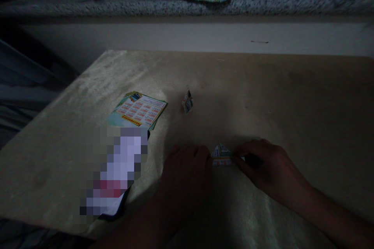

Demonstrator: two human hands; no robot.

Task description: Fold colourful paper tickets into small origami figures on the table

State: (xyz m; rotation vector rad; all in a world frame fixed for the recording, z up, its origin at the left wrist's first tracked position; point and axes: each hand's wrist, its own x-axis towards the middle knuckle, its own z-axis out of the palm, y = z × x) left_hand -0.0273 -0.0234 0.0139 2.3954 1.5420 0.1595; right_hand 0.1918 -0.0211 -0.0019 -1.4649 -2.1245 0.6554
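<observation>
Paper fold (221, 156), one, right hand (264, 161) pinching one end, left hand (187, 165) at the other, grip unclear, one card stack (142, 109)

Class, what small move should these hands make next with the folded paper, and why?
Perhaps run the right hand along the folded paper to sharpen its crease: that hand pinches one end, the left hand rests at the other.

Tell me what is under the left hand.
A folded paper emerges at the right side of the left hand, and the table shows around it. The paper's left end is covered, as is whatever lies directly beneath the hand.
</observation>
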